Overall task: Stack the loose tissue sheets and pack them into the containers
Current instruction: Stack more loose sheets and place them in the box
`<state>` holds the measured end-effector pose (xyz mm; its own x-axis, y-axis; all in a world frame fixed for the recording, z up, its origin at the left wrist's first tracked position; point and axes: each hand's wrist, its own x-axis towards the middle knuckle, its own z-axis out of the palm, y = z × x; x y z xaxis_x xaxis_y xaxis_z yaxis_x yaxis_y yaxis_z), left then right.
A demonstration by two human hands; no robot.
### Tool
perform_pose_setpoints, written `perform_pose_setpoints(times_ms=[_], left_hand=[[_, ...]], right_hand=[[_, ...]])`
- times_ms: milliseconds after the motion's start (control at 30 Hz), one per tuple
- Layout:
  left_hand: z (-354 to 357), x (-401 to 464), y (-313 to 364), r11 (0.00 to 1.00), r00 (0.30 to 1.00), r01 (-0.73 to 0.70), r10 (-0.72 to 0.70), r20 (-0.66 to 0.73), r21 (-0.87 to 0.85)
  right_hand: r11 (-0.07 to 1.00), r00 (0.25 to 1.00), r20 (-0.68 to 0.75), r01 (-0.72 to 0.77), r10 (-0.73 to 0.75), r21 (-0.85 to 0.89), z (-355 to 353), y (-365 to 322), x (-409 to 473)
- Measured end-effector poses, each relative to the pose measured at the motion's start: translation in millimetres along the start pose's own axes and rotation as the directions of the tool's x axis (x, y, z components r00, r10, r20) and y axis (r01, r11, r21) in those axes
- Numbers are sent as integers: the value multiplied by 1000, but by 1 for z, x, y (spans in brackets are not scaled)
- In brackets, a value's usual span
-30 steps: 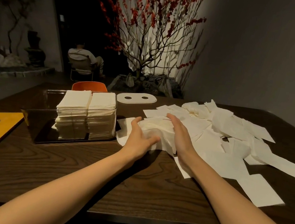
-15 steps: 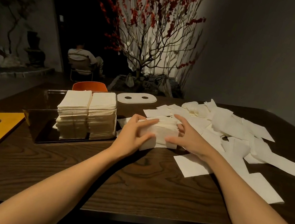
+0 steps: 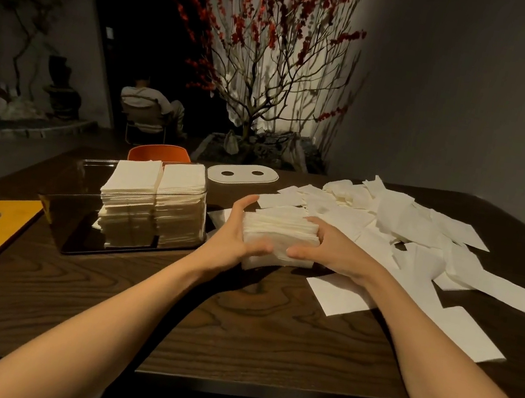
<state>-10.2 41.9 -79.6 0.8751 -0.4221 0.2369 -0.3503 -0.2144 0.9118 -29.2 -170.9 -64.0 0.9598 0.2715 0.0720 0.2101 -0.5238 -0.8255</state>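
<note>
A second before, hands pressed loose sheets flat; by now left hand (image 3: 229,242) and right hand (image 3: 332,252) had fingers clamped around a squared tissue stack (image 3: 279,236), beside the clear container (image 3: 117,230) on the tabletop (image 3: 233,326), seemingly ready for packing.

White tissue stack (image 3: 278,239) beside half-filled clear container (image 3: 134,212), loose sheets (image 3: 422,232) right

Soft matt paper tissue stack (image 3: 276,241) between the fingers; glossy clear plastic container (image 3: 134,208) left of them; grained dark wood table (image 3: 233,326) beneath.
</note>
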Motion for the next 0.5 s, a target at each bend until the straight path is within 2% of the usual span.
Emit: perform_pose_setpoints(times_ms=[67,167,333,400,500], left_hand=[[-2,-1,1,996,998,-30,25,59,89],[2,-3,3,990,998,-37,29,61,135],[-10,0,-1,999,999,-36,35,39,11],[-12,0,-1,986,993,-121,121,12,114],[-7,-1,2,875,933,-332,359,-14,352]], right_hand=[[999,999,38,30,-30,19,4,-1,-1],[993,997,58,54,-60,109,11,-5,-5],[996,998,8,68,-69,58,6,-3,-3],[997,998,17,67,-68,40,5,-4,-3],[996,996,38,86,-87,12,7,-5,-3]])
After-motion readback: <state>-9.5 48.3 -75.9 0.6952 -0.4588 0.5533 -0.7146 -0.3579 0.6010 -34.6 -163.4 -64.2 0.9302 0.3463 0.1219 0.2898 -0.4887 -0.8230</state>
